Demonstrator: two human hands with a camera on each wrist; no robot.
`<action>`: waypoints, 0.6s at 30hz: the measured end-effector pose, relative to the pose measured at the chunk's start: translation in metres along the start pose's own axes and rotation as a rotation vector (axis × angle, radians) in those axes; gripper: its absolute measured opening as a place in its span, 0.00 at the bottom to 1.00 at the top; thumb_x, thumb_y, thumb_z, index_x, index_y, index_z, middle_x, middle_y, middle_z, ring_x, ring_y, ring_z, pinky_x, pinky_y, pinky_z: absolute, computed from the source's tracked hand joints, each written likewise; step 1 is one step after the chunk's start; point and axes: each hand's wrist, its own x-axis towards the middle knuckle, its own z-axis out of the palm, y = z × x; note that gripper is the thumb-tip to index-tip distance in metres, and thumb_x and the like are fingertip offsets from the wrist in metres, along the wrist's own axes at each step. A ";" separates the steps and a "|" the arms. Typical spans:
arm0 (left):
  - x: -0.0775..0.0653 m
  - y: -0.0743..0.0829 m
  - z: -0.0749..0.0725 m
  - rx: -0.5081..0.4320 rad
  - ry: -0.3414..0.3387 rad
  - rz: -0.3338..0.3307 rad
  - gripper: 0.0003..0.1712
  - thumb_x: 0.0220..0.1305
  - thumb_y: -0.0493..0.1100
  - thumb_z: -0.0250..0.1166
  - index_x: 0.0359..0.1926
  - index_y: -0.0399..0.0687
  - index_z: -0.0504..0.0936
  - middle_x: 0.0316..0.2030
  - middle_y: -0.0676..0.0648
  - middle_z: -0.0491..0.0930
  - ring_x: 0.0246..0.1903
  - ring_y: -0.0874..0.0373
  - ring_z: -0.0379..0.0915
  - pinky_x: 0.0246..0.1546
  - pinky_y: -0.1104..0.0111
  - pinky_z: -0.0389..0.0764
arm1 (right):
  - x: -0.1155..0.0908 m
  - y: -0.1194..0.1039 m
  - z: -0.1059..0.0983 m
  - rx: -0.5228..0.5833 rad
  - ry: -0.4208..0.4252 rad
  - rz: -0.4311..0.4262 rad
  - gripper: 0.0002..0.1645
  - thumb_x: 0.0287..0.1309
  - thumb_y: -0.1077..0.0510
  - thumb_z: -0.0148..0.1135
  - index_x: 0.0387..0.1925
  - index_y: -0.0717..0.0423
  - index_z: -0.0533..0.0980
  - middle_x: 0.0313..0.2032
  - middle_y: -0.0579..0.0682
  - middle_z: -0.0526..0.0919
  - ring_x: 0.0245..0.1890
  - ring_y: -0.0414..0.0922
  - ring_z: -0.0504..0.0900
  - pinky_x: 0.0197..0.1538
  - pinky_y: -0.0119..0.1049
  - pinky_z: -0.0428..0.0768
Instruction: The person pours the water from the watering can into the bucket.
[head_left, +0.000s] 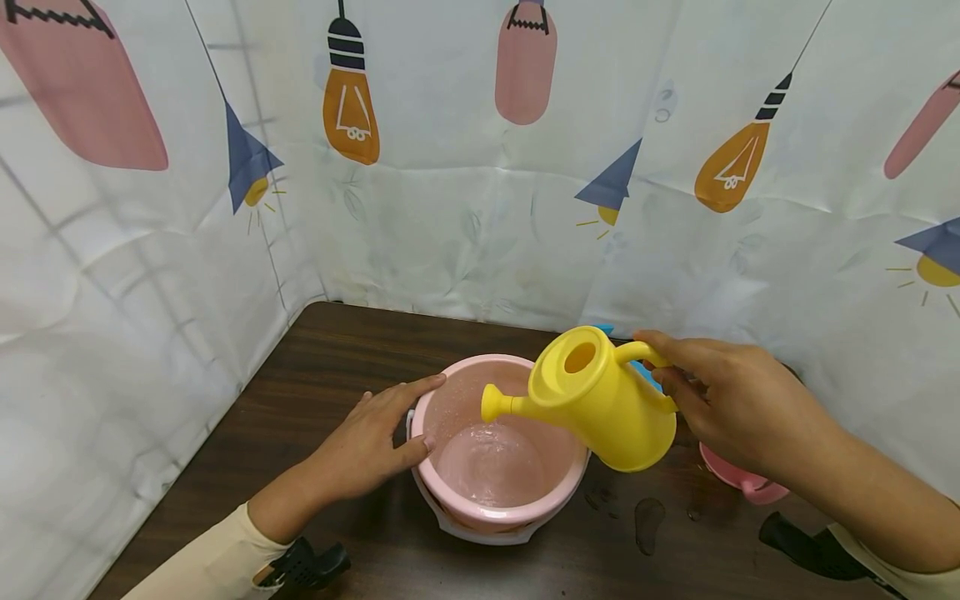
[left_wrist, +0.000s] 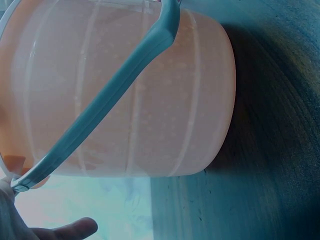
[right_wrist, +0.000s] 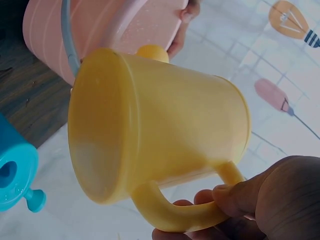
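Note:
A yellow watering can (head_left: pixel 600 408) hangs tilted over the right side of a pink bucket (head_left: pixel 487 515), its spout pointing left above the opening. My right hand (head_left: pixel 731 392) grips the can's handle, fingers and thumb wrapped round it, as the right wrist view shows at the yellow handle (right_wrist: pixel 185 215). Clear water with ripples covers the bucket's bottom. I cannot make out a stream from the spout. My left hand (head_left: pixel 375 429) rests on the bucket's left rim, index finger and thumb touching it, fingers extended. The left wrist view shows the bucket's grey carrying handle (left_wrist: pixel 110 100) slanting down its side.
A blue watering can (right_wrist: pixel 22 165) stands behind the yellow one. Farther right on the dark wooden table (head_left: pixel 360 342) is a pink object (head_left: pixel 750 483), partly hidden by my right arm. Water spots (head_left: pixel 648 525) lie beside the bucket. A printed curtain (head_left: pixel 450 242) encloses the back and left.

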 end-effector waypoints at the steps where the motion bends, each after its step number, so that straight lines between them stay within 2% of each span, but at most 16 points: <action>1: 0.000 0.000 0.000 0.000 0.000 0.001 0.43 0.65 0.58 0.66 0.78 0.75 0.59 0.71 0.50 0.69 0.71 0.47 0.63 0.65 0.26 0.49 | 0.000 0.000 0.000 0.000 0.000 0.000 0.31 0.52 0.71 0.72 0.60 0.53 0.83 0.49 0.48 0.88 0.30 0.37 0.79 0.30 0.36 0.79; 10: -0.001 -0.001 0.000 0.004 0.003 0.010 0.42 0.66 0.62 0.64 0.78 0.74 0.59 0.71 0.50 0.68 0.71 0.47 0.63 0.64 0.26 0.50 | 0.001 0.000 0.000 0.001 -0.004 0.005 0.32 0.52 0.71 0.72 0.60 0.52 0.82 0.49 0.48 0.88 0.32 0.38 0.81 0.31 0.38 0.81; 18: -0.001 -0.001 0.001 0.002 0.002 0.009 0.42 0.66 0.60 0.65 0.78 0.74 0.59 0.71 0.50 0.68 0.70 0.46 0.63 0.64 0.26 0.49 | 0.000 -0.001 0.000 -0.002 -0.001 0.004 0.32 0.52 0.70 0.73 0.60 0.52 0.82 0.49 0.47 0.88 0.29 0.37 0.77 0.29 0.35 0.78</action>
